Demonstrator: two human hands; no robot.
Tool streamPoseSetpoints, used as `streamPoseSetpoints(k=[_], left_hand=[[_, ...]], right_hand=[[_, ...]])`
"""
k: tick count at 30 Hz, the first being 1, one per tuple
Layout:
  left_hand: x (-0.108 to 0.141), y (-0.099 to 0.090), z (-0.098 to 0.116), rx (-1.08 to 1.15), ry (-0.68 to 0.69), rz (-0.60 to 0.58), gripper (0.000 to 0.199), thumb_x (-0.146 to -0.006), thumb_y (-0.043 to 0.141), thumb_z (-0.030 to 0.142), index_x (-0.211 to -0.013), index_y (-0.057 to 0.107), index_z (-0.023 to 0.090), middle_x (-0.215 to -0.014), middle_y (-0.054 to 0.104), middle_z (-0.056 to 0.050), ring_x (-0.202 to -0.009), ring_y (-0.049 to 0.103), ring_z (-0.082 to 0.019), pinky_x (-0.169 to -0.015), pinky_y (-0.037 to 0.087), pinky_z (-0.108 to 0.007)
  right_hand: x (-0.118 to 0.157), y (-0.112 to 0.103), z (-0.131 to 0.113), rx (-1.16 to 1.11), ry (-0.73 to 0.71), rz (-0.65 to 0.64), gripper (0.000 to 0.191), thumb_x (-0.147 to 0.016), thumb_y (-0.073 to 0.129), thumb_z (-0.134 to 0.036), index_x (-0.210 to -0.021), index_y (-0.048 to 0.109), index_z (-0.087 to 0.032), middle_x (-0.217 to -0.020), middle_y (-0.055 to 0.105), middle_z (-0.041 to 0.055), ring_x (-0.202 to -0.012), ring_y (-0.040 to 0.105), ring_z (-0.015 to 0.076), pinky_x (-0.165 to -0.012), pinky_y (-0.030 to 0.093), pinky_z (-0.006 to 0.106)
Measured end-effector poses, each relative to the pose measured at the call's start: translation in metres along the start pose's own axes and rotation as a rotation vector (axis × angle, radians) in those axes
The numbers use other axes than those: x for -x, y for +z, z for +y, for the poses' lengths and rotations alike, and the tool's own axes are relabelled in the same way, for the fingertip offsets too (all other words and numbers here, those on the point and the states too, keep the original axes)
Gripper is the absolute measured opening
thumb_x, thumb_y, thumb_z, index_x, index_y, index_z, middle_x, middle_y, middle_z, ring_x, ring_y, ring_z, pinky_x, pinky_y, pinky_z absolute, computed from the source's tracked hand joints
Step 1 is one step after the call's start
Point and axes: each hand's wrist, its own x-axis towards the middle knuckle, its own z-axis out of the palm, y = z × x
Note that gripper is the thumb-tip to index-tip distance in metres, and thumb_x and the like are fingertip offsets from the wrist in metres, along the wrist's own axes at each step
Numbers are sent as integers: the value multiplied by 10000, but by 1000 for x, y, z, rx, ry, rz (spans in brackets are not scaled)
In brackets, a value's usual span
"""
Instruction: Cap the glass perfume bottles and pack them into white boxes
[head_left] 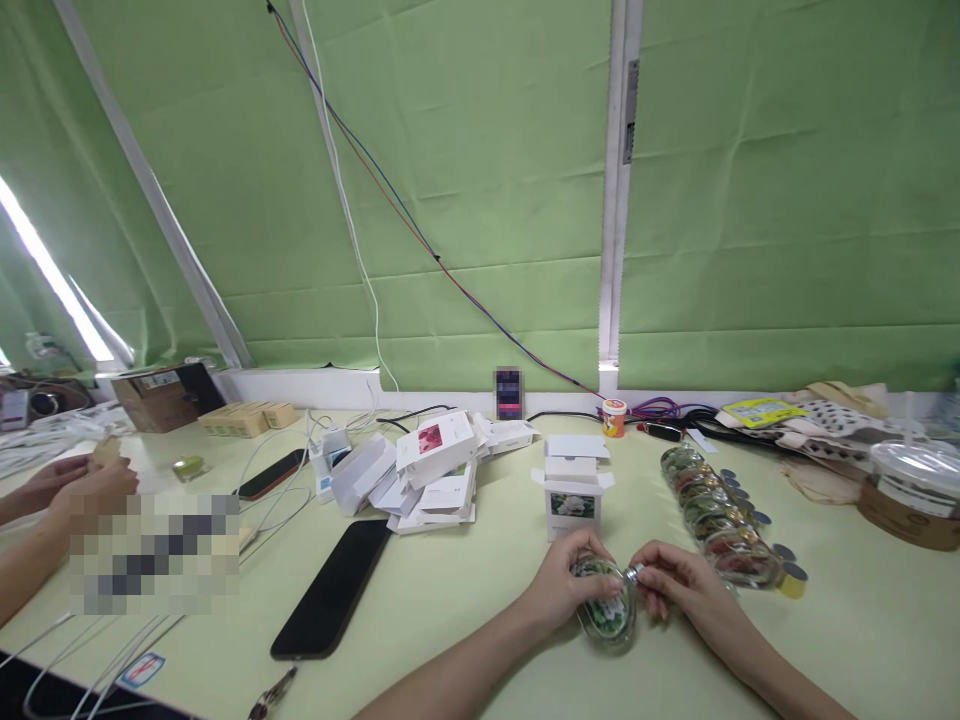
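Observation:
My left hand (pixel 566 580) is closed around a round, flat clear glass bottle (pixel 606 612) with a green leafy label, tilted so that its neck points right. My right hand (pixel 679 582) pinches at the silver neck of that bottle; whether a small part sits between the fingertips is hidden. Just behind my left hand stands an open white box (pixel 574 505) with a white flower picture, its flaps spread. To the right of my right hand lies a row of similar glass bottles (pixel 720 520), with several grey and gold caps (pixel 793 580) beside them.
Flattened and folded white boxes (pixel 435 460) are piled left of centre. A black phone (pixel 334 590) lies in front of them. A small orange-labelled tub (pixel 613 418) stands at the back; a lidded plastic cup (pixel 915 490) is far right. Another person's hands (pixel 90 490) work at far left among white cables.

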Motion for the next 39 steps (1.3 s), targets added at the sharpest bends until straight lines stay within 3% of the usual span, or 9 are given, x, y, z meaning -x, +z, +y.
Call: streamPoseSetpoints(k=[5,8,14,17,24,29,34,39], left_hand=[[0,-2,-1,-42,5,-19,425,-481,881,335,-704,570,147,-618,577,22,-572,480,-99,-564,346,-212],[-1,-1,-2,-2,7,-22,424,-486,885,322,-702,563,149,-633,586,18,-572,490,-97,-568,359,-211],[-2,2,0,120,6,3,420,-486,887,321,-710,577,147,-579,571,31,-528,492,-95,-541,372,-207],[-2,2,0,111,-3,7,424,-470,895,313,-695,579,143,-599,585,23,-543,509,-98,-550,381,-208],[-1,1,1,40,-4,21,444,-432,906,323,-683,591,138,-636,609,8,-567,512,-97,-553,367,-204],[0,5,4,107,-22,17,441,-427,907,298,-670,575,139,-617,608,10,-557,526,-103,-551,377,-211],[-1,5,3,151,-2,-20,423,-479,889,304,-693,560,146,-589,613,5,-551,555,-125,-556,398,-226],[-4,-1,-6,99,18,-13,418,-496,886,293,-716,565,141,-619,618,3,-569,561,-123,-567,405,-224]], right_hand=[[-1,1,4,10,26,-15,453,-740,641,-617,-689,591,-170,-489,551,-45,-373,498,93,-386,336,201],[-2,0,6,7,14,-21,478,-768,600,-639,-692,598,-167,-501,569,-28,-405,523,107,-414,366,215],[-1,-3,2,-16,-92,46,455,-799,615,-576,-1036,665,-190,-706,689,26,-653,626,185,-619,492,288],[0,-3,1,14,-107,50,323,-807,646,-496,-924,698,-200,-717,684,20,-674,619,179,-638,491,276],[-1,-3,6,40,-75,38,349,-802,632,-513,-845,700,-173,-582,611,-9,-534,566,147,-518,446,252],[-2,-3,6,-2,-61,23,341,-800,645,-504,-859,694,-171,-594,609,-16,-533,567,140,-521,448,251],[-2,-2,5,-72,-76,8,408,-808,640,-514,-1043,650,-180,-618,652,-11,-569,593,156,-566,480,272],[-2,0,5,-105,-84,2,356,-805,651,-515,-895,641,-171,-609,653,-4,-561,603,147,-543,480,258]])
